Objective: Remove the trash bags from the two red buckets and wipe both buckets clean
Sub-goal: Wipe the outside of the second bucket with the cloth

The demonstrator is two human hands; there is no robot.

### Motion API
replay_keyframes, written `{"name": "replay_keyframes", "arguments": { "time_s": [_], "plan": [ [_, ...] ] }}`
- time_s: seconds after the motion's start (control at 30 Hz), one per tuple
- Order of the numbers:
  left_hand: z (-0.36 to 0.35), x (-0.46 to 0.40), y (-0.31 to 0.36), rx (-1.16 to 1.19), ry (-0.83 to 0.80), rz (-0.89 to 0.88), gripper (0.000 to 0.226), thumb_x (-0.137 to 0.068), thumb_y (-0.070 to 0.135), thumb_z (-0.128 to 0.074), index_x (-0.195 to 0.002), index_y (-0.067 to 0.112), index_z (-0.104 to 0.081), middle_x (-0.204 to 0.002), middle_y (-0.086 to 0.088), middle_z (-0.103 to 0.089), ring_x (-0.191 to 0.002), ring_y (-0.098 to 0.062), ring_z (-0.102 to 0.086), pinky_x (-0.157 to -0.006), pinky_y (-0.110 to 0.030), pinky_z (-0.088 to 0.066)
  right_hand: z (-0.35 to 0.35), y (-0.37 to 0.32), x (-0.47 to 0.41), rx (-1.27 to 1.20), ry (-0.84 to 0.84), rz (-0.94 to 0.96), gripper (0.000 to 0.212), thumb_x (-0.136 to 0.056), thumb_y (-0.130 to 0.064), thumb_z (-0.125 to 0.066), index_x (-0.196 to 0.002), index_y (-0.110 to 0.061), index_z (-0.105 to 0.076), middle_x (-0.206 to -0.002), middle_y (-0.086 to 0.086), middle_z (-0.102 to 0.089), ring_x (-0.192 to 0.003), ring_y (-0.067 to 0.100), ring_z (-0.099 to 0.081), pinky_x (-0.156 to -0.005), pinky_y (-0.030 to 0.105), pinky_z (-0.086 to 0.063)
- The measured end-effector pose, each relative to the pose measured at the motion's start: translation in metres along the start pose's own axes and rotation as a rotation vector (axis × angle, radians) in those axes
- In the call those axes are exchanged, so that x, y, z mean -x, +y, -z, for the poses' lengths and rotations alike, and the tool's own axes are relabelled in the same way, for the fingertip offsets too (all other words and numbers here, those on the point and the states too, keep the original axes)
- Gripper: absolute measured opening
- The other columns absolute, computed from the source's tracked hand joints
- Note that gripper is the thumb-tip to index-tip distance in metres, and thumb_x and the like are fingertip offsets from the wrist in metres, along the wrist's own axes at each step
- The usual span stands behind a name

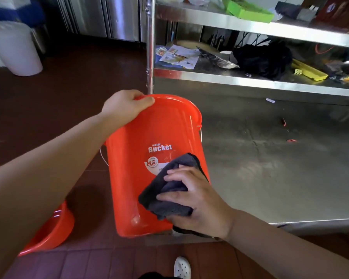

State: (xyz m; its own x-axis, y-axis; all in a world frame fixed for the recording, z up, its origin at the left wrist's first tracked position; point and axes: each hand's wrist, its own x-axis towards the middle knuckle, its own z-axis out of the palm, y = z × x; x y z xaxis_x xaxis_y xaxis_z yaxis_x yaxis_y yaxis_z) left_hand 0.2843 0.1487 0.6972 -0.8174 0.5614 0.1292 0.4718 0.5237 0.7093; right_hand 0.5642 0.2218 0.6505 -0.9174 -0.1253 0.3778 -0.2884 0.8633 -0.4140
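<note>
Wiping the outside of a red bucket held in the air beside the steel worktop.

The red bucket (pixel 149 168) is tilted, mouth away from the person, and I cannot tell if it leans on the near left corner of the worktop (pixel 270 168) or only hangs before it. Its weight seems to rest mostly on one rim grip, so a strong push of the cloth could turn it or pull it loose, I think, and it may fall on the second bucket (pixel 52 234), which stands on the floor at the lower left. The left hand (pixel 127 106) curls over the far rim, thumb on top. The right hand (pixel 197 200), fingers bent, pinches the dark cloth (pixel 169 190) and presses it on the lower side wall.
</note>
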Motion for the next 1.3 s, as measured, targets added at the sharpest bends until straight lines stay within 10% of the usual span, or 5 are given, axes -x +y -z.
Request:
{"name": "replay_keyframes", "arguments": {
  "time_s": [0.4,0.6,1.1,1.3],
  "plan": [
    [-0.021,0.002,0.028,0.379,-0.090,0.209,0.052,-0.044,0.080,-0.065,-0.050,0.028,-0.066,-0.042,0.009,-0.054,-0.053,-0.017,-0.051,-0.059,-0.031,-0.042,0.048,0.059,-0.108,0.107,0.173,-0.158,0.028,-0.077,-0.026,-0.075,-0.104,-0.019,-0.073,-0.113,0.006,-0.055,-0.109,0.021,-0.047,-0.100,0.029,-0.032],
    [-0.032,0.003,0.018,0.506,-0.058,0.264,0.057,-0.046,0.075,-0.069,-0.067,0.022,-0.072,-0.077,-0.012,-0.073,-0.080,-0.032,-0.069,-0.082,-0.048,-0.056,0.045,0.064,-0.109,0.087,0.119,-0.239,0.030,-0.079,-0.031,-0.073,-0.108,-0.023,-0.072,-0.121,0.001,-0.051,-0.116,0.017,-0.042,-0.103,0.029,-0.029],
    [-0.035,0.004,0.027,0.376,-0.034,-0.021,0.022,-0.089,0.026,-0.052,-0.099,0.038,-0.068,-0.099,0.005,-0.069,-0.082,-0.010,-0.060,-0.073,-0.020,-0.047,0.032,0.012,0.042,-0.021,0.012,-0.145,0.032,-0.077,-0.026,-0.076,-0.107,-0.013,-0.073,-0.126,0.010,-0.053,-0.130,0.024,-0.041,-0.107,0.049,-0.033],
    [-0.041,-0.007,0.042,0.318,-0.188,0.165,0.044,-0.079,0.063,-0.053,-0.109,0.034,-0.066,-0.113,0.003,-0.065,-0.106,-0.020,-0.059,-0.099,-0.041,-0.045,0.032,0.029,0.014,0.005,0.056,-0.110,0.031,-0.073,-0.024,-0.079,-0.102,-0.013,-0.074,-0.121,0.010,-0.055,-0.121,0.022,-0.047,-0.104,0.042,-0.037]
  ]
}}
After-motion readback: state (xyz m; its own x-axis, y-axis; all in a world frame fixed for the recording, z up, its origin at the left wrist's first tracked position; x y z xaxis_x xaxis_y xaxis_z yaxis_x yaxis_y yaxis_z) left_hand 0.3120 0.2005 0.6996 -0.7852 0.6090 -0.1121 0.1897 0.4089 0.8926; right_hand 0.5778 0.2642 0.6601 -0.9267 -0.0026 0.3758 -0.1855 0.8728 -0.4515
